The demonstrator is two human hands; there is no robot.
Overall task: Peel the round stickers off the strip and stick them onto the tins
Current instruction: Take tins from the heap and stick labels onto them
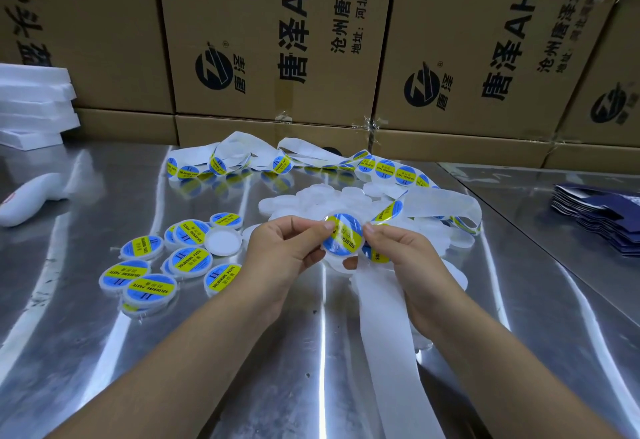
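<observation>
Blue and yellow, the round sticker (343, 236) lies on the face of the tin (341, 253), which the person holds up over the steel surface (311, 369) between both hands. The left hand (287, 251) curls its fingers round the tin's left edge with the thumb tip on the rim, which steadies the tin as a backing. The right hand (405, 258) pinches the right edge with its thumb on the sticker, most likely to press it flat.

The strip (381, 317) passes under the right hand. Its bare backing trails toward the person, while the loaded part loops away to the right and back. That puts the next sticker (375, 255) just below the thumb, handy for peeling.

Labelled tins (152, 275) lie in a loose heap to the left, on the side of the holding hand, a sensible place to drop finished ones. Bare white tins (322, 199) are piled just beyond the hands, within easy reach. The sticking step looks nearly done for this tin, and many tins remain. Cardboard boxes (270, 40) wall off the back of the surface.
</observation>
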